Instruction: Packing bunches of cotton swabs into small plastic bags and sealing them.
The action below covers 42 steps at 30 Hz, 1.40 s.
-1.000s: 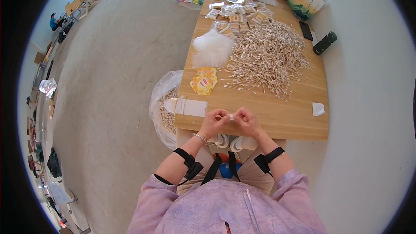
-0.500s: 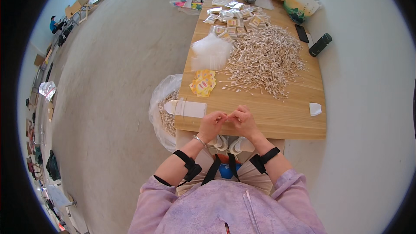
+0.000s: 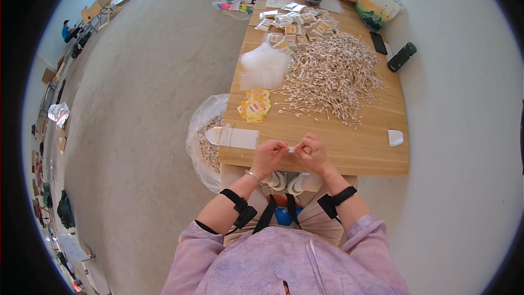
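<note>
Grip: thumb and forefinger are pinched together on both the left hand [image 3: 267, 154] and the right hand [image 3: 311, 155]; a small whitish piece [image 3: 291, 149] appears to be held between them, though its kind cannot be told.
Whitish piece: it is held over the near edge of the table [image 3: 360, 150], in the narrow gap between the hands.
Fingertips: light, equal pressure is probably best applied, so that nothing thin is creased or torn.
Wrists: both are best held level, so that the piece is not twisted.
White card [image 3: 244, 138]: it lies just beside the left hand and should not be knocked.
</note>
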Each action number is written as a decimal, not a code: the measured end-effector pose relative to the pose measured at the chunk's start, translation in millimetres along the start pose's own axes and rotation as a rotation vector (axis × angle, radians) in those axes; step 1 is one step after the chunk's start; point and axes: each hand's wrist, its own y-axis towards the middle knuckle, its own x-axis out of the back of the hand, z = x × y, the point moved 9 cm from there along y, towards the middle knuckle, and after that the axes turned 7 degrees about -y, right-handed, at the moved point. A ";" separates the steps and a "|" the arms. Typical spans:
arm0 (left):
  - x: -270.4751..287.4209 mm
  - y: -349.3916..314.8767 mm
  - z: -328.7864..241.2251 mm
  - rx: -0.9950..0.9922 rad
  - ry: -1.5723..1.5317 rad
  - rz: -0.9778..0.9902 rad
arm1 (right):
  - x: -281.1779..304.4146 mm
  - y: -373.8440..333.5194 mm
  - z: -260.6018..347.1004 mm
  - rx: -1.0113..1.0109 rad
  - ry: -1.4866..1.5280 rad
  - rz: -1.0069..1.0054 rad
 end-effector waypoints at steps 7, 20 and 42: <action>-1.3 1.6 -7.9 -0.014 0.091 0.050 | -5.0 6.7 8.3 0.020 -0.020 0.009; -4.8 -6.9 32.0 0.294 -0.365 0.062 | -19.9 -2.3 -14.6 -0.079 0.222 0.098; -5.4 -23.3 -55.4 -0.625 0.666 0.062 | -1.0 -27.5 63.4 0.565 -0.606 -0.187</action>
